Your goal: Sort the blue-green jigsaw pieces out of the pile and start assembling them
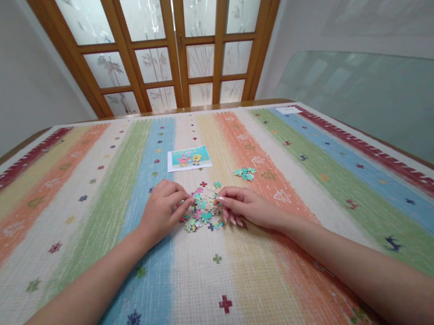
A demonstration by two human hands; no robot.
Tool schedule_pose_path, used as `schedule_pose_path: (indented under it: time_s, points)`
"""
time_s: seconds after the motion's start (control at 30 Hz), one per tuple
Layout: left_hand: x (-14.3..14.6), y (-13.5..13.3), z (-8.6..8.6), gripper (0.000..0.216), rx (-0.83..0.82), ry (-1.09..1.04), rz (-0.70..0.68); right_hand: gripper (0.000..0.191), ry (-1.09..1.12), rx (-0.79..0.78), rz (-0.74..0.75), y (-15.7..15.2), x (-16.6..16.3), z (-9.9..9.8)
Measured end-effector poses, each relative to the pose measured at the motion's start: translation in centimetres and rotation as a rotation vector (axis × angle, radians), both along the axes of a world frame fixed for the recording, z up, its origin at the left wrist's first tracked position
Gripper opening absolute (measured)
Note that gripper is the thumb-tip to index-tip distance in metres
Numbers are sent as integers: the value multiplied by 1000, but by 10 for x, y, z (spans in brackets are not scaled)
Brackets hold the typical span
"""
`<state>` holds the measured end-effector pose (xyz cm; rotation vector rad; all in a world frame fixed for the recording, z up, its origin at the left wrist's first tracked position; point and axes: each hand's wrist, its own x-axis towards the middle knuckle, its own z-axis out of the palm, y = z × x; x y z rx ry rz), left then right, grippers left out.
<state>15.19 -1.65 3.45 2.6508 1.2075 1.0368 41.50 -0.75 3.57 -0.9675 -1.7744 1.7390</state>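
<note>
A loose pile of jigsaw puzzle pieces (206,215), mostly turquoise, pink and pale, lies on the striped tablecloth between my hands. My left hand (165,206) is at the pile's left edge, thumb and index finger pinched together; what they hold, if anything, is too small to make out. At the right edge, my right hand (244,206) pinches a small puzzle piece (217,201) between thumb and index finger, its other fingers curled below. Up and to the right of the pile lies a small cluster of turquoise pieces (245,173), touched by neither hand.
Beyond the pile lies a picture card (190,159) with cartoon figures on turquoise. A white paper slip (288,110) rests near the table's far right corner. The striped tablecloth (208,317) covers the table. Wooden doors (177,42) with frosted panes stand behind, walls on both sides.
</note>
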Motion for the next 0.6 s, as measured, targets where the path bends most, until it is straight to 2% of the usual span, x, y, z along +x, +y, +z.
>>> schedule_pose_path:
  time_s: [0.1, 0.23, 0.37, 0.5, 0.6]
  points:
    - [16, -10, 4, 27, -59, -124, -17, 35, -78, 129, 2, -8, -8, 3]
    - [28, -21, 6, 29, -124, -139, -68, 28, -102, 367, 35, -17, -19, 10]
    - [25, -20, 5, 32, -132, -105, -79, 33, -148, 427, 0, -14, -16, 13]
    - [11, -9, 0, 32, -112, -88, -20, 34, -268, 469, -108, 12, 17, 16]
    - [1, -1, -5, 33, -106, -105, 21, 40, -486, 493, -148, 38, 57, 19]
